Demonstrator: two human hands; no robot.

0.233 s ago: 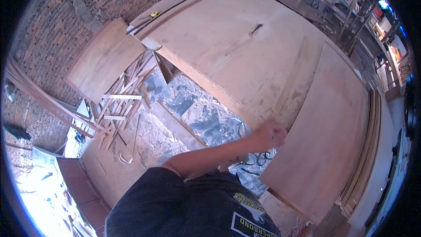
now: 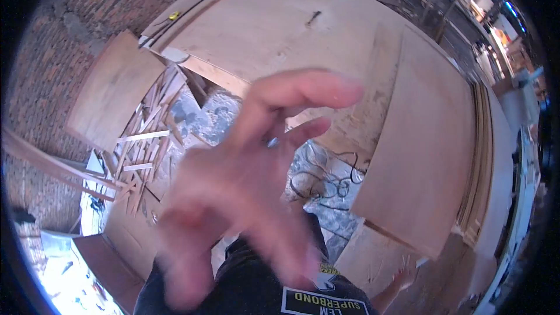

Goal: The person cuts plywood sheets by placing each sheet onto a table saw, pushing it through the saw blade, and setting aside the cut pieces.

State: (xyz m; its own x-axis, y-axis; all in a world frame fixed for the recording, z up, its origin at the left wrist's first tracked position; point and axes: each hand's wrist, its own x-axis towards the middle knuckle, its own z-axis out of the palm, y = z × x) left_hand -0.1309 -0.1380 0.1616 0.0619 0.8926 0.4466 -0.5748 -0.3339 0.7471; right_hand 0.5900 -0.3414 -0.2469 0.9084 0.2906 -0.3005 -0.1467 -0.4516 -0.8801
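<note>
Closest to the camera, the left hand point(image 2: 233, 178) is raised and blurred, its grip spread wide, the fingers well apart with only the scene behind showing between them. It covers the middle of the view, hiding part of the floor point(image 2: 201, 114) and a stretch of the tabletop's near edge. Beneath it is the person's dark shirt point(image 2: 251, 291), with SUPERBOND lettered on it.

Low on the right, the right hand point(image 2: 402, 275) sits near the near end of a smooth reddish panel. A few fingers point up, but it is too small to tell how far its grip is open or whether it touches anything.

The panel point(image 2: 423, 151) lies along the right side of the broad, pale tabletop point(image 2: 251, 17), its near end reaching out past the tabletop's near edge. Just left of that end, loops of dark cable point(image 2: 326, 185) lie over the whitish floor. A stack of thin boards point(image 2: 475, 169) runs just right of the panel.

Left of the floor strip is a heap of wood offcuts point(image 2: 143, 146), with a tan board point(image 2: 114, 90) beside it. Farther off, a small yellow object point(image 2: 173, 16) rests by the tabletop's far left edge, a slim dark item point(image 2: 315, 18) lies toward the far side, and a brick wall point(image 2: 58, 81) rises at left.
</note>
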